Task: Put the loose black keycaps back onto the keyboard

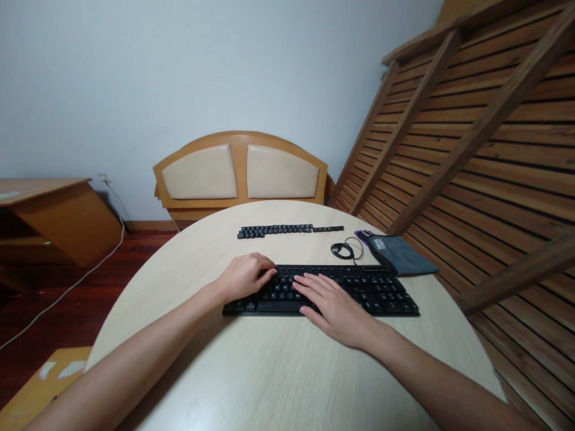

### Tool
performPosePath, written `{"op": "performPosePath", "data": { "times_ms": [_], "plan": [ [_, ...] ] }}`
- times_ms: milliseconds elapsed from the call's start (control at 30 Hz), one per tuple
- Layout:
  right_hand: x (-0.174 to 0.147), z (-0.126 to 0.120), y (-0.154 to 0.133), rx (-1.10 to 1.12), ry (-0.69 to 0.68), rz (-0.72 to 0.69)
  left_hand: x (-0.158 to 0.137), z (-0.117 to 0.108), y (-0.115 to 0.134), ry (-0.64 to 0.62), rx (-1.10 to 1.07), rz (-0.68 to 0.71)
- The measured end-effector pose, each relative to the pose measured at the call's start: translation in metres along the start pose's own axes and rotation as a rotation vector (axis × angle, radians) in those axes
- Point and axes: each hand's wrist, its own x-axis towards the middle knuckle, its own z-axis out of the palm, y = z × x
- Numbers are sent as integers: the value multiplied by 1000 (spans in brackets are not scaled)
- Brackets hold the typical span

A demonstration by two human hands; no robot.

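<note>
A black keyboard [278,304] lies flat on the round table, with bare patches along its top row where keycaps are off. My left hand [246,276] is over its upper left part, thumb and fingers drawn together in a pinch. What sits between those fingertips is too small to make out. Spread flat across the middle keys rests my right hand [335,305], fingers stretched out and holding nothing. Beyond the keyboard, loose black keycaps [276,230] are lined up in rows on the tabletop. A coiled black cable [344,249] lies behind the keyboard's right half.
The pale round table [179,353] carries everything. At its right edge lies a grey cloth pouch [406,254] with a purple item [365,233] beside it. A wooden headboard [242,140] stands behind, slatted wood panels [471,137] lean at right, and a wooden desk [54,209] is left.
</note>
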Motion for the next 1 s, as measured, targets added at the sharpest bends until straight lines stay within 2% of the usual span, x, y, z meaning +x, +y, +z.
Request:
{"op": "performPosePath", "data": {
  "times_ms": [133,267,400,667,1000],
  "plan": [
    [0,0,0,8,-3,1,22,1,-42,87,108,-75],
    [0,-1,-1,1,-18,8,39,4,-79,62,163,-89],
    [-1,0,0,1,-17,7,48,12,-98,4,198,-81],
    [-1,-1,0,5,-19,5,55,26,-106,-29,245,-108],
    [1,-3,-2,-8,-38,16,55,20,-89,-23,229,-34]
  ]
}}
